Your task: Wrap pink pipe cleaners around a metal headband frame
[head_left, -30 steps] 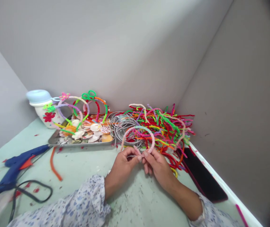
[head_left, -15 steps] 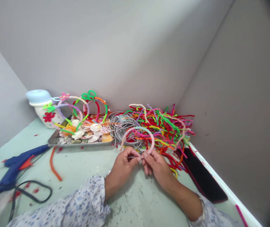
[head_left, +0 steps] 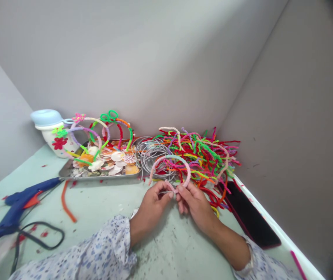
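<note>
A pink and pale-blue headband, a hoop wrapped in fuzzy pipe cleaner, arches up from between my hands. My right hand pinches its right end between thumb and fingers. The fingers of my left hand are closed on a pink pipe cleaner end and a thin grey wire beside it. Both hands nearly touch at the fingertips, just above the table. Behind the headband lie coiled grey wires and a heap of coloured pipe cleaners.
A metal tray of seashells stands at the back left, with finished headbands on it. Beside it is a white cup with a blue lid. A blue glue gun with a cord lies left, a black phone right.
The hands hold almost the same pose on the headband. My left fingers have shifted slightly, and more of the pink end and wire shows between the hands.
</note>
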A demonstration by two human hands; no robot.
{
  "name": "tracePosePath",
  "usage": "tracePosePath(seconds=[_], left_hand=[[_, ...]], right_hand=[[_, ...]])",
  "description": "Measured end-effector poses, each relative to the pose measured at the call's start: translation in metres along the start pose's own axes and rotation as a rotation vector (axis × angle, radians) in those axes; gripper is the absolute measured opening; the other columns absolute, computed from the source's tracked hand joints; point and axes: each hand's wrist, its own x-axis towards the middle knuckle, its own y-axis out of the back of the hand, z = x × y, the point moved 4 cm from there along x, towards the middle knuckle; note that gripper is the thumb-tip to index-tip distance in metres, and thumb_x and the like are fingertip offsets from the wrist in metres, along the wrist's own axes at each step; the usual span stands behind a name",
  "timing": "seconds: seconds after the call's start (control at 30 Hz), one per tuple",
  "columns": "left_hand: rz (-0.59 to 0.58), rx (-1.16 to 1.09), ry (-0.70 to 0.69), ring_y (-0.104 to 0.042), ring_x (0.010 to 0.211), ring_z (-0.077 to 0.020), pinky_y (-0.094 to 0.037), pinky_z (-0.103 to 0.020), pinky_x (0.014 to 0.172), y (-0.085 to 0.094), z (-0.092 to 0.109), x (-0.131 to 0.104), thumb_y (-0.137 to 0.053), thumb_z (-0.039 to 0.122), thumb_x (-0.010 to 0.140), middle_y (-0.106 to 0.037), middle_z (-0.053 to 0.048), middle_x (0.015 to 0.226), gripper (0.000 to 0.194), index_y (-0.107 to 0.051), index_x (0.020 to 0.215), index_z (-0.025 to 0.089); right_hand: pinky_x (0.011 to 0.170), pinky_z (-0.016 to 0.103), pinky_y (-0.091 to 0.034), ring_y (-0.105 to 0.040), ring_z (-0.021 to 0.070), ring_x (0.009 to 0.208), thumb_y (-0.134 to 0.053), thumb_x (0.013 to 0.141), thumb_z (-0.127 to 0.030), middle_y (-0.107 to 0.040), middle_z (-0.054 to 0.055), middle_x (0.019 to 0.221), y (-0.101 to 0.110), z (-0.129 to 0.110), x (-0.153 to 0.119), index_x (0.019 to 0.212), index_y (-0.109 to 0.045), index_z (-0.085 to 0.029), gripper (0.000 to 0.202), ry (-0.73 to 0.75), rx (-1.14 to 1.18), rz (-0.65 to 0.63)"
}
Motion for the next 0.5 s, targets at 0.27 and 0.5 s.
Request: tracePosePath(seconds=[0.27,0.5], left_hand=[[0.015,0.039,-0.021,-0.054,0.075,-0.0159,-0.040,-0.029,0.075,0.0030,-0.0015,0.0008,-0.055,0.017,0.080,-0.060,-0.003,0.075,0.005,-0.059,0.078,0.015],[0.020,0.005,-0.005,-0.054,0.073,-0.0157,-0.041,-0.029,0.073,0.0017,-0.0043,0.0009,-0.056,0.019,0.080,-0.059,-0.003,0.075,0.004,-0.058,0.078,0.016]], right_hand=[[0.038,0.018,-0.031,-0.044,0.0050,0.038,-0.051,0.084,-0.045,-0.054,-0.005,0.055,-0.0006,0.0008,0.0000,0.077,-0.048,-0.018,0.028,-0.011,0.009,-0.003],[0.039,0.018,-0.031,-0.043,0.0056,0.038,-0.050,0.086,-0.045,-0.052,-0.005,0.052,0.0008,0.0033,0.0006,0.076,-0.048,-0.018,0.029,-0.009,0.015,-0.002]])
